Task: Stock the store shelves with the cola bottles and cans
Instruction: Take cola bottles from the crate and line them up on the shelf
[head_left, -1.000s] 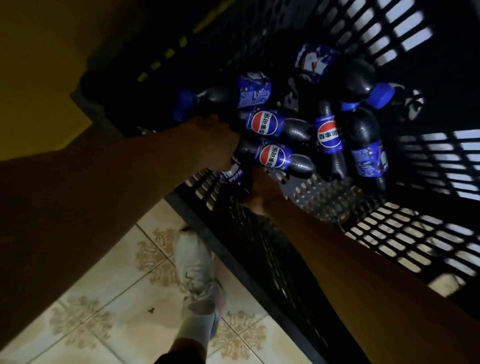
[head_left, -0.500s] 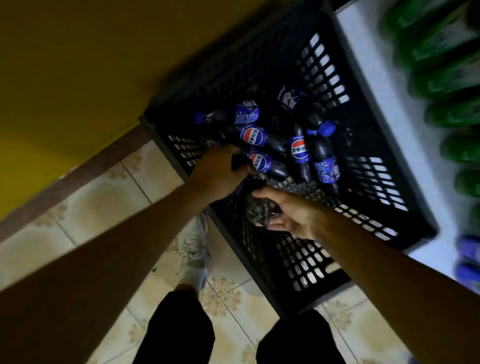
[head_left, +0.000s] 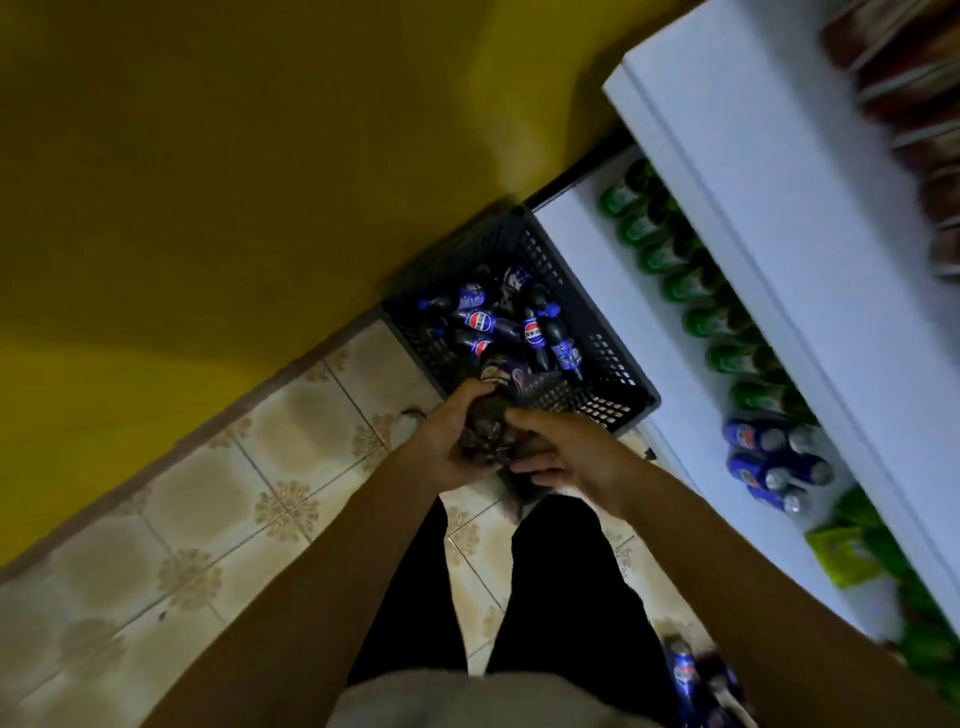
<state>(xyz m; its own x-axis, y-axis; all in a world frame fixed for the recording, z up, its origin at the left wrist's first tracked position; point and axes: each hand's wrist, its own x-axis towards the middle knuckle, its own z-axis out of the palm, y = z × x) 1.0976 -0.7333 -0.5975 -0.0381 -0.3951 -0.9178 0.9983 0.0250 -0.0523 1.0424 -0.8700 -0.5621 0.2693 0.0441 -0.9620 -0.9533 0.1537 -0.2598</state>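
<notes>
Hands meet in the middle of the head view, just in front of the crate. The left hand (head_left: 441, 449) and the right hand (head_left: 569, 460) both curl their fingers round dark cola bottles (head_left: 485, 434). The picture is too blurry to count them. The bottles look almost black, with bumpy round ends and a bit of purple-blue label.

The crate (head_left: 602, 364) is dark plastic with small square holes in its walls, and it stands on the floor beside the white shelf (head_left: 587, 270). More bottles (head_left: 480, 320) lie on their sides in it, with blue caps and red, white and blue round badges. On the shelf stand shiny green bottles (head_left: 691, 286) in a row, and next to them blue cans (head_left: 769, 460) with silver tops. The floor (head_left: 260, 467) has smooth pale tiles with flower shapes at the corners. The wall (head_left: 208, 156) is plain yellow.

Half a second ago the hands were low inside the crate. Now they are lifted out of it, close together, and much more of the shelf shows.
</notes>
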